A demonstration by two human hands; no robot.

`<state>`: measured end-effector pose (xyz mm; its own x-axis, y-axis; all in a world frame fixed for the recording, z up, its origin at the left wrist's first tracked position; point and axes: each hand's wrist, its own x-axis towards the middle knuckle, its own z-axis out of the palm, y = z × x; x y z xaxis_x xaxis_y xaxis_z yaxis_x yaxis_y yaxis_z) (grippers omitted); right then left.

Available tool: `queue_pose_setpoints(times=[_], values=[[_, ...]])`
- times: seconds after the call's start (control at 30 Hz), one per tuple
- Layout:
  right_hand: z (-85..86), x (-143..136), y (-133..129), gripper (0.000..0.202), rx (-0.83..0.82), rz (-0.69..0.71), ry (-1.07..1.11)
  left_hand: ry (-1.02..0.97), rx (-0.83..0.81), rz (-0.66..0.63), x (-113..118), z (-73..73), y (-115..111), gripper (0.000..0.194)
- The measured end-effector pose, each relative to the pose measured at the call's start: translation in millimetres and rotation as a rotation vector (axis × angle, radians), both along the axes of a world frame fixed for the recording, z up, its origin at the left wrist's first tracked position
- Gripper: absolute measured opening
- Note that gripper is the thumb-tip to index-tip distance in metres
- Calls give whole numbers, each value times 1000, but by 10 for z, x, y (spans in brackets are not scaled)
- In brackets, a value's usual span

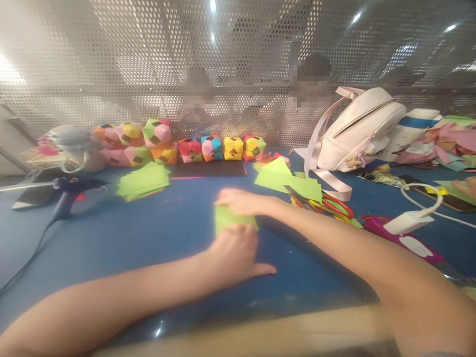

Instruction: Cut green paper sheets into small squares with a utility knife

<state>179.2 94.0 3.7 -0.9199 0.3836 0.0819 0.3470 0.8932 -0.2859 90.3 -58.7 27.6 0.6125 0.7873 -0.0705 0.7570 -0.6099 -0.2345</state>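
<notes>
A small sheet of light green paper (231, 218) lies on the blue table between my two hands. My left hand (234, 250) bears down on the near edge of the paper, its fingers curled together and its thumb stuck out to the right. Across the far edge reaches my right hand (240, 201), closed with its fingertips at the far left corner. Motion blurs both hands somewhat, and they cover much of the paper. I cannot make out any fold in it.
Green paper stacks (145, 181) and loose green sheets (286, 178) flank my hands. Scissors (334, 206) and a purple power strip (405, 238) lie right; a glue gun (70, 193) stands left. Colourful paper balls (191, 150) line the back beside a white backpack (360, 129). Another person's hand (469, 188) shows far right.
</notes>
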Motion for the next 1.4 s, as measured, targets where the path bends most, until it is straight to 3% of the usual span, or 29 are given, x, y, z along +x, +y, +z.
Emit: queue_pose_setpoints(times=[0.37,0.57,0.8,1.0,1.17,1.4], values=[[77,839,-84,53,-30,-171,24,-28,-20,16,17,17,5,72],[88,629,-61,46,98,-154,-14,-44,-41,21,11,26,7,71],[-17,154,51,40,131,-73,5,12,4,-28,7,10,8,72],[-91,-43,18,32,156,-34,48,6,41,-42,6,-21,14,74],[-73,13,-72,31,276,-15,15,-5,61,-40,5,-25,6,74],[30,486,-154,36,366,-60,-100,-22,17,-29,8,-2,9,71]])
